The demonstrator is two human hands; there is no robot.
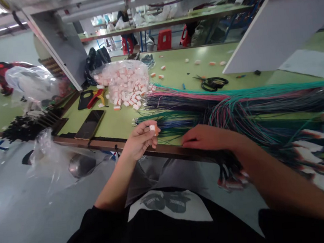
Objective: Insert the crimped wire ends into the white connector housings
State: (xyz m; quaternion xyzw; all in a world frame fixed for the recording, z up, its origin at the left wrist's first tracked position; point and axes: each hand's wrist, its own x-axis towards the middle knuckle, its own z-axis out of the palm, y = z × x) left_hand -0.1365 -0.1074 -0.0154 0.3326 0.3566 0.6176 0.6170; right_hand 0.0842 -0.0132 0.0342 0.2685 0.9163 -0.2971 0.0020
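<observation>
My left hand (143, 140) pinches a small white and orange plastic connector housing (154, 128) just above the table's front edge. To its right, my right hand (199, 137) rests low at the edge by the wires, its fingers curled together and blurred; what they hold, if anything, is hidden. Bundles of loose wires in dark blue (176, 124), black (177, 101), pink (199, 97) and teal (250, 89) run across the table behind both hands. Their metal-tipped ends point left. A clear bag (125, 73) of similar housings lies open behind, with several spilled out in front.
A phone (90, 124), a black case (85, 100) and red-yellow pliers (96, 98) lie at the left. Black scissors (213, 83) lie behind the wires. Wired white connectors (308, 151) are heaped at the right. White panels (270, 23) stand at both sides. A plastic bag (54, 162) hangs below left.
</observation>
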